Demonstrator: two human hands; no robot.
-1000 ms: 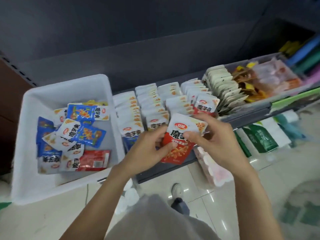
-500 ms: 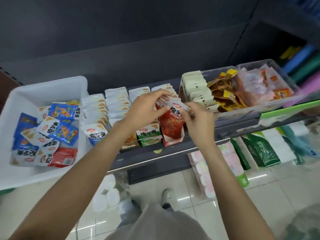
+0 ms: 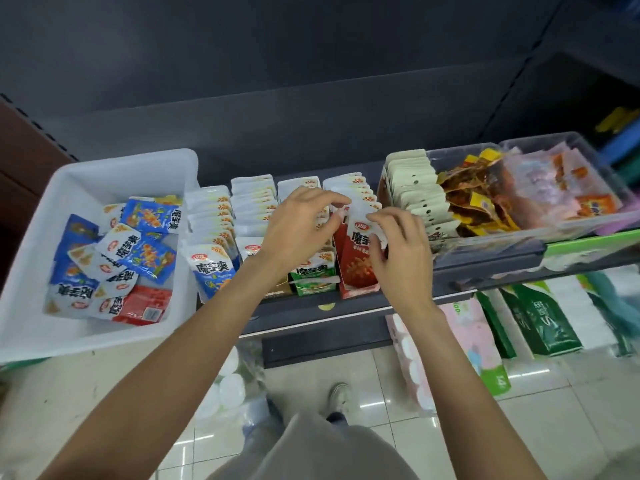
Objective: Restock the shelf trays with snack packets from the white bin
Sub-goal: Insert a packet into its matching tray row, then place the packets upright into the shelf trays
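Four rows of snack packets stand upright in the shelf trays, and the red tray (image 3: 356, 268) on the right of that group is receiving one more. The red packet (image 3: 360, 242) sits at the near end of its row, standing in the tray with its white top edge up. The blue, brown and green rows to its left look well filled, so much of the restocking seems done. What is left lies in the white bin (image 3: 104, 174) at the far left: a loose heap of mostly blue packets (image 3: 145, 237) and at least one red one (image 3: 145, 304), so I judge the task somewhat past halfway, with a fair pile yet to sort.

The left hand (image 3: 298, 230) reaches in from the near left, wrist over the brown and green rows, fingers curled with thumb and forefinger pinching the packet's upper left corner. The right hand (image 3: 401, 258) comes from the near right, fingers bent round the packet's right edge and gripping it. Both forearms stretch forward over the floor towards the shelf.
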